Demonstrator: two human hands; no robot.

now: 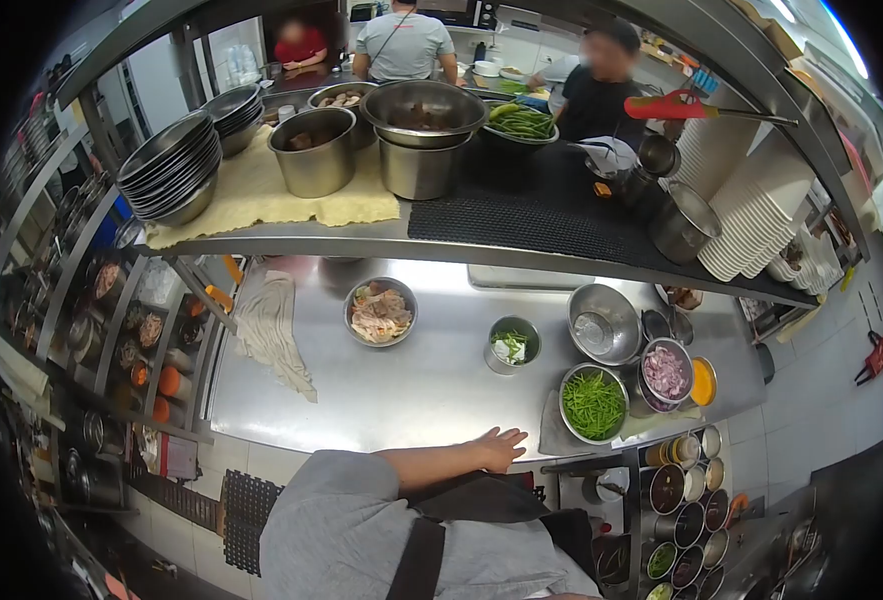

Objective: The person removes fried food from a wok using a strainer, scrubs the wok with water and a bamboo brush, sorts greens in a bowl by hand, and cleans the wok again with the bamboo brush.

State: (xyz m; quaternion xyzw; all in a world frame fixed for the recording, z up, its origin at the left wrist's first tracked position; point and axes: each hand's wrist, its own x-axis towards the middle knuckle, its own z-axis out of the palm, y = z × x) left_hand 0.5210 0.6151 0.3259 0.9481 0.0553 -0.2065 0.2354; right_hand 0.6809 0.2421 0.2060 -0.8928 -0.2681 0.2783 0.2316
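Note:
My left hand [502,450] reaches across my body to the right, over the near edge of the steel counter [411,400]. Its fingers are spread and nothing is in them. Nearest to it, on the right, is a steel bowl of cut green beans [593,405]. Farther back stands a small steel pot [512,345] holding something green and white. A bowl of pale sliced food [380,313], perhaps raw meat, sits farther left. My right hand cannot be seen.
Chopped onions [665,372], an orange-filled container [702,382] and a steel bowl [603,324] crowd the right. A cloth [269,325] lies left. Overhead, a shelf [441,245] carries pots, stacked bowls and green peppers [521,122]. Sauce containers [666,488] stand lower right. Several people are beyond.

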